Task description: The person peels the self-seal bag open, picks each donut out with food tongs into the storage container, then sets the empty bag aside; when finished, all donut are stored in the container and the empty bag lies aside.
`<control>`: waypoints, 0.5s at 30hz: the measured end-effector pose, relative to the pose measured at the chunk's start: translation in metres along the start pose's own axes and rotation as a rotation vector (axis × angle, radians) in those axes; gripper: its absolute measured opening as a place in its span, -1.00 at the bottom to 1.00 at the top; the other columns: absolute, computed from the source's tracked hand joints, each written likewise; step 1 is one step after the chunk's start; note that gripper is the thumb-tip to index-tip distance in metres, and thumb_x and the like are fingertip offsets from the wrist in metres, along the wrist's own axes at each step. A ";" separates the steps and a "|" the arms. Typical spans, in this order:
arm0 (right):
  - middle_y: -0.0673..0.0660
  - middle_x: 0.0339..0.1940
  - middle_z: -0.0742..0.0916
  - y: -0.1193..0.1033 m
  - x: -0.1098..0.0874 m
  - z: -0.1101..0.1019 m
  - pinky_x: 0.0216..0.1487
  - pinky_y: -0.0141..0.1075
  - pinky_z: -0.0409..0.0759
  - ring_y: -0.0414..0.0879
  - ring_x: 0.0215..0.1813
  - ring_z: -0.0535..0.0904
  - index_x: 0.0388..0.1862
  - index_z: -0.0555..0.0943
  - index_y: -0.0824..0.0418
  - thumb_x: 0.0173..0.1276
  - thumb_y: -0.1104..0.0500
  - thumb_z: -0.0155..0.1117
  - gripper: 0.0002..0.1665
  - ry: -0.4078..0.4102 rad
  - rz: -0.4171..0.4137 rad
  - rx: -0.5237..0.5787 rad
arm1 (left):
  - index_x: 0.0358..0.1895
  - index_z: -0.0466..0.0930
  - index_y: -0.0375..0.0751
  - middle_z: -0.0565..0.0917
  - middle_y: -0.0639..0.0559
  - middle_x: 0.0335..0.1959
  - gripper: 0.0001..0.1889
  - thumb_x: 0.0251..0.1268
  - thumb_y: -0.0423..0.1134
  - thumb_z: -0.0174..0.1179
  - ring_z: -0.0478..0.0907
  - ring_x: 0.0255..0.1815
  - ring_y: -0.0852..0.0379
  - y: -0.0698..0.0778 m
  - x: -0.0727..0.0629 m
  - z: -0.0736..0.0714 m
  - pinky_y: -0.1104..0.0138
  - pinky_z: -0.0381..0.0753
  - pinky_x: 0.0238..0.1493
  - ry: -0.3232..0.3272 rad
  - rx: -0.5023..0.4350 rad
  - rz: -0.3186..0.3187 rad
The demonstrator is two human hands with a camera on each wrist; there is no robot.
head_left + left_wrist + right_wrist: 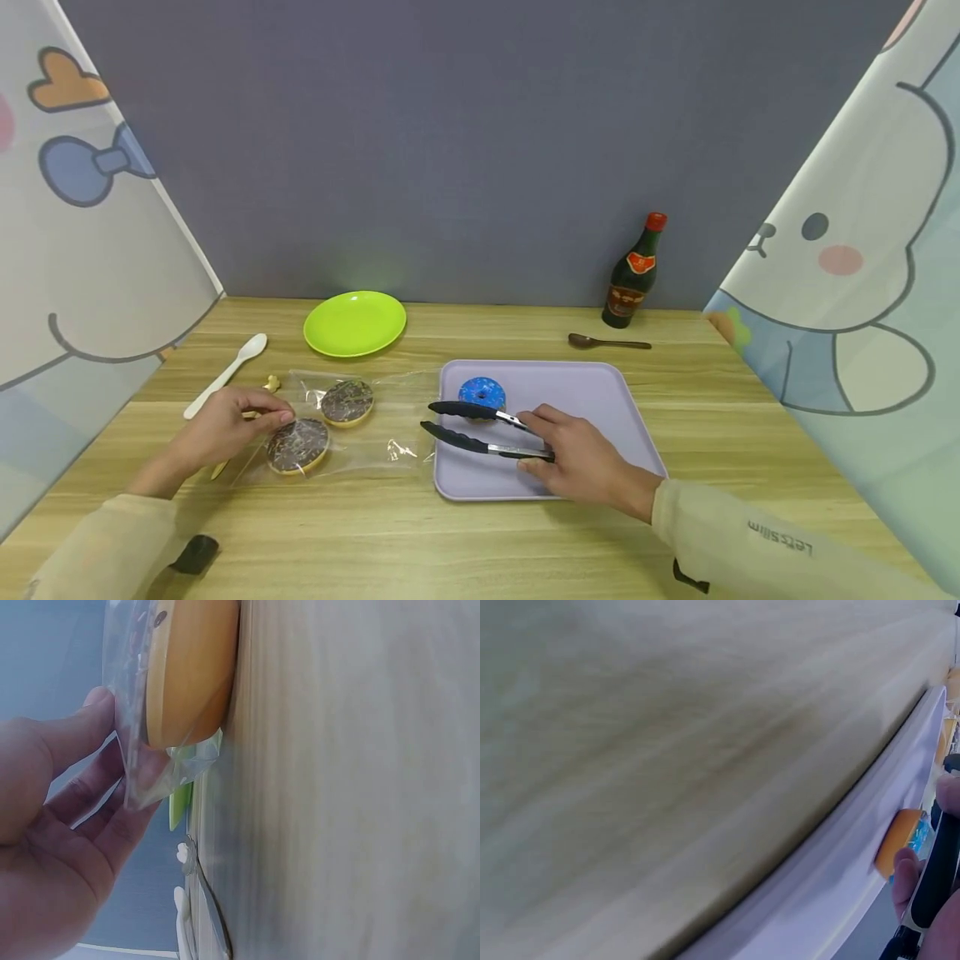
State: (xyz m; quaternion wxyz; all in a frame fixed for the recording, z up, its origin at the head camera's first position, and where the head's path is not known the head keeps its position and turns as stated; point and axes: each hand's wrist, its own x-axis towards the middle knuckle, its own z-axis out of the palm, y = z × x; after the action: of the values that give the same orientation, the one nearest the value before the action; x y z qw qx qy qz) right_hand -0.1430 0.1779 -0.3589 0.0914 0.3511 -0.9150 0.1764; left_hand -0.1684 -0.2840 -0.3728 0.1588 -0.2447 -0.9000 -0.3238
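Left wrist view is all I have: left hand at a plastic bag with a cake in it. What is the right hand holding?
Observer: The right hand holds a pair of tongs, their tips apart.
Operator: Anything near those tips?
Observer: Yes, a blue doughnut on the purple tray, partly hidden by one arm of the tongs in the head view.
Operator: Back on my side, is there just the one cake by the left hand?
Observer: No, a second brown-topped cake lies just beyond it, to its right in the head view.
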 end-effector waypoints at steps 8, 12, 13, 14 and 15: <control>0.00 -0.12 0.58 -0.009 0.018 0.003 -0.44 -0.36 0.42 -0.30 -0.50 0.35 0.17 0.52 0.25 0.17 -0.04 0.41 -0.35 -0.035 0.020 -0.090 | -0.46 0.72 -0.11 0.67 0.25 -0.46 -0.85 -0.02 -0.46 0.40 0.53 -0.39 0.38 0.001 0.001 0.001 0.46 0.53 -0.45 0.005 -0.009 0.011; -0.03 -0.09 0.58 -0.015 0.023 0.002 -0.40 -0.34 0.44 -0.26 -0.44 0.39 0.18 0.51 0.22 0.17 -0.07 0.40 -0.34 -0.047 0.030 -0.091 | -0.46 0.72 -0.10 0.67 0.25 -0.46 -0.85 -0.02 -0.46 0.40 0.53 -0.39 0.38 0.000 0.000 0.001 0.45 0.52 -0.46 0.007 -0.008 0.005; -0.02 -0.09 0.58 -0.017 0.025 0.002 -0.39 -0.33 0.45 -0.25 -0.42 0.40 0.19 0.51 0.23 0.17 -0.07 0.40 -0.34 -0.054 0.030 -0.097 | -0.46 0.72 -0.09 0.67 0.25 -0.46 -0.85 -0.02 -0.45 0.40 0.53 -0.39 0.38 0.000 0.000 0.001 0.45 0.52 -0.46 0.007 -0.008 0.002; -0.02 -0.09 0.58 -0.018 0.026 0.002 -0.37 -0.32 0.46 -0.24 -0.40 0.40 0.19 0.51 0.23 0.18 -0.08 0.39 -0.33 -0.061 0.030 -0.105 | -0.46 0.72 -0.09 0.67 0.25 -0.46 -0.85 -0.02 -0.45 0.40 0.54 -0.39 0.38 0.000 0.000 0.001 0.45 0.53 -0.46 0.006 -0.010 0.001; -0.01 -0.10 0.58 -0.019 0.028 0.002 -0.36 -0.31 0.47 -0.22 -0.38 0.41 0.19 0.51 0.24 0.19 -0.10 0.38 -0.32 -0.071 0.030 -0.116 | -0.46 0.72 -0.09 0.67 0.25 -0.46 -0.85 -0.01 -0.45 0.40 0.54 -0.39 0.38 0.000 0.000 0.001 0.45 0.53 -0.46 0.006 -0.013 -0.002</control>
State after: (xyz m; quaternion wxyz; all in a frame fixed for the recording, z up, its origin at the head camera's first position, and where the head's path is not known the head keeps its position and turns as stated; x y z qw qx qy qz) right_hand -0.1503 0.1469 -0.3474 0.0762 0.3377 -0.9315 0.1119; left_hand -0.1688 -0.2834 -0.3741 0.1596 -0.2438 -0.8977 -0.3306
